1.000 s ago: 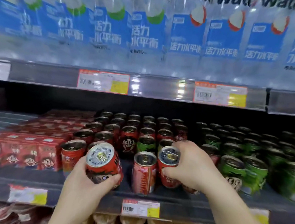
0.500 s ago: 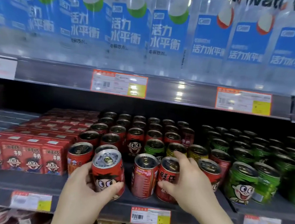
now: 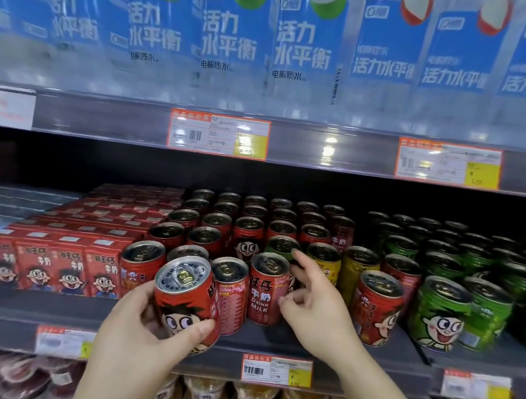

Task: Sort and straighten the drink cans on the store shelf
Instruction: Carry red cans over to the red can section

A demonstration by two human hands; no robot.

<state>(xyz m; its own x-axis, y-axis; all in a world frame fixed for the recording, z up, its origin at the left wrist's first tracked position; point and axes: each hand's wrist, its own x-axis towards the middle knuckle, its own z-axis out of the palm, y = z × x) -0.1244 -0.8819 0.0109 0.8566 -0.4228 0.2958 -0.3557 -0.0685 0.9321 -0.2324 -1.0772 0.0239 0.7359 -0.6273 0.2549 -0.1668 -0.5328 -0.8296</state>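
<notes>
Left hand (image 3: 137, 343) grasps a tilted red can (image 3: 186, 300) over the shelf's (image 3: 42, 311) front edge. Right hand (image 3: 316, 310), released, index finger extended, reaches beside a standing red can (image 3: 267, 289) toward a green can (image 3: 281, 246).

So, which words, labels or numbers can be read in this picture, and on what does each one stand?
"DRINK MILK": front-row red metal can beside the right hand.
"旺仔牛奶": same can, also the red cardboard cartons.
"活力水平衡" and "电解质水": blue-labelled clear bottles on the upper shelf.
Orange-and-yellow price tags: too blurred to read.
Red cartoon-face can in the left hand: no readable text.
</notes>
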